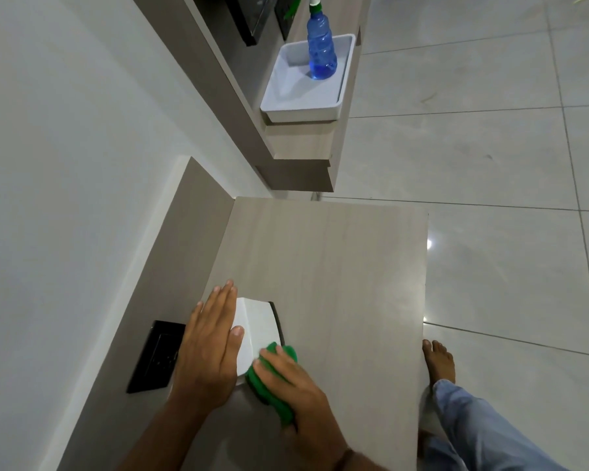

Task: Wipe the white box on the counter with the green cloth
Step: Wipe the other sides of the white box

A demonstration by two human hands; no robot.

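Two hands at work, lower centre of the frame, on a pale wood-grain counter (337, 266).

Item: white box (257, 324), small, standing on the counter at lower centre, its top and near-right face showing; a dark edge runs along its right side.

Item: left hand (211, 348), laid flat over the box's left side, fingers straight and close together, thumb resting on the top face. It steadies the box and grips nothing.

Item: right hand (293, 385), fingers curled down over the green cloth (272, 379), which is bunched into a wad and pressed against the box's lower right corner.

Item: black wall plate (157, 355), left of the box, on the grey backsplash.

Item: blue spray bottle (321, 49), upright in a white tray (286, 107), upper centre, well apart from the work.

Handling note, as judgement: the wipe appears to be under way at one corner. Keep the flat hand bearing down so the light box does not slide; draw the cloth along each face in overlapping passes; shift the steadying hand to uncover the side it hides.
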